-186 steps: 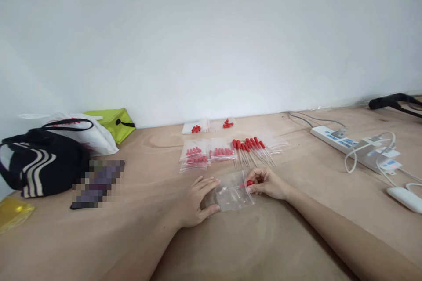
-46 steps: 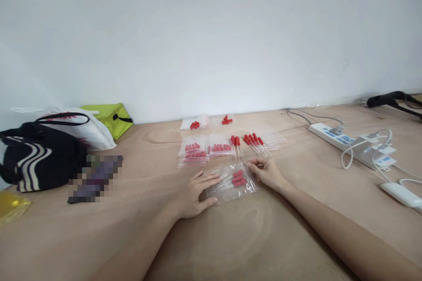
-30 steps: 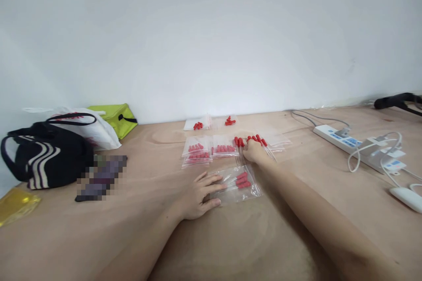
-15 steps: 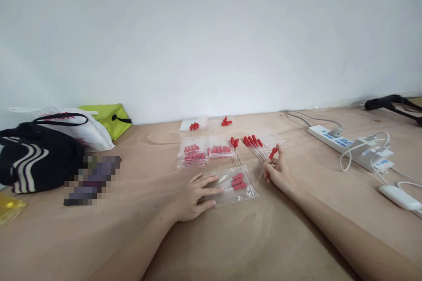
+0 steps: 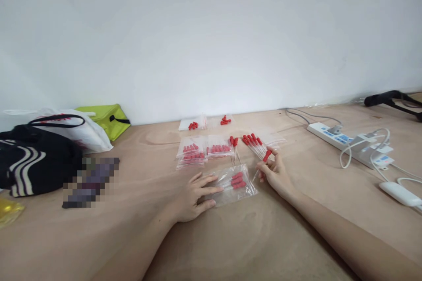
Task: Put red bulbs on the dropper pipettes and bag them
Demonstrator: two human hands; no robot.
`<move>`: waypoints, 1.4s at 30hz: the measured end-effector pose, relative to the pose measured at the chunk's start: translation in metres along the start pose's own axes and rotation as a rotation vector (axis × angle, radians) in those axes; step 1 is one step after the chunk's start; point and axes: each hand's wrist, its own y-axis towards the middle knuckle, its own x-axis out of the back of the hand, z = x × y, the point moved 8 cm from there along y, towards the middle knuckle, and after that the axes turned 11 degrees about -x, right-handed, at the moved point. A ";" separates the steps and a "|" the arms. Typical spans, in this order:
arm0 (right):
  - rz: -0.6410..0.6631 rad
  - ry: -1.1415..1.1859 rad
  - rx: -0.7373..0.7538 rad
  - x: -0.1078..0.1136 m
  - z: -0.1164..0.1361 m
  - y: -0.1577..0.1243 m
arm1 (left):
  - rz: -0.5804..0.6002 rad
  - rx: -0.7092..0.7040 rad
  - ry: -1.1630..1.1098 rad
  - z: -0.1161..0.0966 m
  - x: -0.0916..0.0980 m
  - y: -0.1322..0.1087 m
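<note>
Fingers spread, my left hand (image 5: 196, 197) lies flat on the left part of a clear zip bag (image 5: 249, 189). Inside that bag are several glass droppers (image 5: 238, 181) with red rubber bulbs. My right hand (image 5: 277, 176) pinches a single red-bulbed dropper (image 5: 267, 155) just right of the bag, its thin tube slanting down and left. Behind that hand a row of loose droppers (image 5: 252, 140) is fanned out on the table. Two or three more droppers (image 5: 234, 141) lie to their left.
Filled bags of droppers (image 5: 191, 151) and bags with loose red bulbs (image 5: 193, 126) sit farther back. A power strip (image 5: 329, 136) with cables and a white adapter (image 5: 400, 194) is at right. A black striped bag (image 5: 36, 162) and a green bag (image 5: 110, 123) stand at left.
My right hand has moved slightly left, toward the bag, bringing the pinched dropper with it. My left hand stays on the bag.
</note>
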 end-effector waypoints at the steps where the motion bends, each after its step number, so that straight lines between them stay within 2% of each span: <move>1: -0.020 0.002 0.012 0.002 0.001 0.000 | 0.000 0.000 0.000 0.000 0.000 0.000; 4: -0.021 0.009 0.015 0.003 0.001 -0.001 | 0.005 0.007 0.010 0.001 -0.001 0.000; 9: 0.113 -0.004 -0.054 -0.015 -0.008 -0.008 | -0.014 0.011 0.034 0.002 0.000 0.000; 15: 0.043 0.133 -0.041 -0.012 -0.006 -0.009 | -0.017 0.035 0.046 0.003 0.000 0.000; 19: 0.069 0.172 -0.117 -0.011 -0.009 -0.006 | -0.024 0.034 0.042 0.004 0.000 0.000; 24: 0.143 0.012 -0.150 -0.013 -0.014 -0.004 | -0.039 0.056 0.052 0.005 0.000 -0.001; 28: 0.204 -0.141 -0.110 -0.018 -0.016 -0.004 | -0.046 0.070 0.053 0.005 0.001 -0.001; 32: 0.221 -0.193 -0.076 -0.022 -0.017 -0.004 | -0.057 0.061 0.064 0.006 0.000 -0.001; 38: 0.423 -0.303 -0.025 -0.041 -0.010 -0.013 | -0.086 0.041 0.074 0.009 -0.001 -0.001; 42: 0.487 -0.314 -0.021 -0.044 -0.009 -0.018 | -0.092 0.049 0.076 0.008 0.000 -0.001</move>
